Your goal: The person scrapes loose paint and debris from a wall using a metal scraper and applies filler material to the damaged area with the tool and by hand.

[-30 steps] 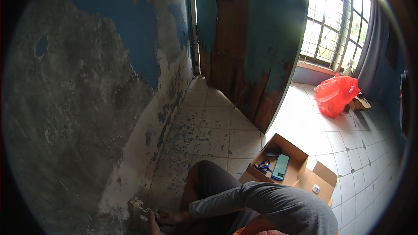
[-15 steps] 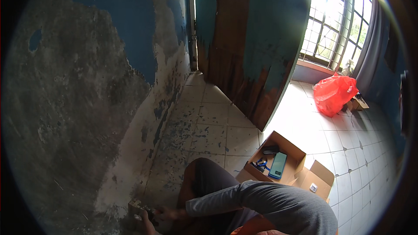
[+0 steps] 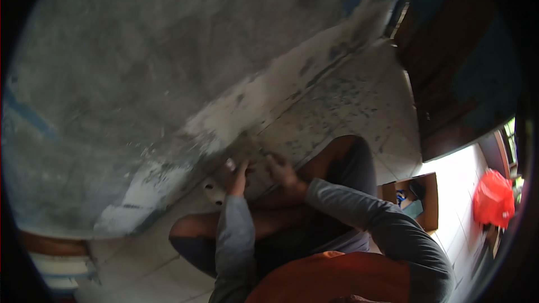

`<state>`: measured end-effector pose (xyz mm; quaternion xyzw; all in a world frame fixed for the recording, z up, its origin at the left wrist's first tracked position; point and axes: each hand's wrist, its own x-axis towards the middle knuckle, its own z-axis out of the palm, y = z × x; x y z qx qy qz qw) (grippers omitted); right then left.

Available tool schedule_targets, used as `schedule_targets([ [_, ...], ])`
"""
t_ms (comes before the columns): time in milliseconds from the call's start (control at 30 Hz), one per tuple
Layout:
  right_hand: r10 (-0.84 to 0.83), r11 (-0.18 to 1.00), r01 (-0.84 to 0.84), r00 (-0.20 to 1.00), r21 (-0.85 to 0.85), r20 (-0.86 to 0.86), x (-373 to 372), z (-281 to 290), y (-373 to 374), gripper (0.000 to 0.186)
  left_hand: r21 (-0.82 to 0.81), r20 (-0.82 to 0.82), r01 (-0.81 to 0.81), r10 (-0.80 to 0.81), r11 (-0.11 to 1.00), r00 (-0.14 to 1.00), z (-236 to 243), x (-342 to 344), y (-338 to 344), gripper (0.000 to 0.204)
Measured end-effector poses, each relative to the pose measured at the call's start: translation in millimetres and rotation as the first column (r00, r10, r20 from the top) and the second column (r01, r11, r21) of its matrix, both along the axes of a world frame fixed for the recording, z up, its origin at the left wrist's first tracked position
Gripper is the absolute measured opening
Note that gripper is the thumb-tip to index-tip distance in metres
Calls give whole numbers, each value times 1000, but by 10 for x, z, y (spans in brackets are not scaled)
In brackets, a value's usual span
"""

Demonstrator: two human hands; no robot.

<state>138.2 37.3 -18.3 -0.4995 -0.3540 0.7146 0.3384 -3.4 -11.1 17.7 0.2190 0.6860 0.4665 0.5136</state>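
My left hand (image 3: 241, 175) is curled at a dim brownish-grey object (image 3: 223, 169) with a small pale patch, low against the flaking wall; exactly what it grips is unclear. My right hand (image 3: 282, 170) is just to the right, fingers bent and blurred, and whether they hold anything is unclear. A white piece with dark holes (image 3: 214, 192) lies beside my left wrist. Both hands are over the tiled floor, in front of my crossed legs.
The peeling grey wall (image 3: 140, 67) runs along the front and left. A worn teal-and-brown door panel (image 3: 460, 78) stands at right. An open cardboard box (image 3: 428, 202) with small items sits by my right knee, a red plastic bag (image 3: 493, 197) beyond it.
The view has swung left and tilted toward the wall, so hands, legs, box and bag appear shifted and turned. My left forearm now shows fully, with both hands still close together by the wall.
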Motion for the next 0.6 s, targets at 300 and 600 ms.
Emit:
schedule_targets([
  [300, -65, 984, 42, 989, -172, -134, 179, 346, 131, 39, 103, 39, -224, 221, 969, 975, 58, 86, 0, 20],
  [600, -281, 871, 104, 907, -480, -313, -248, 378, 303, 24, 136, 89, -216, 205, 967, 975, -40, 46, 51, 26],
])
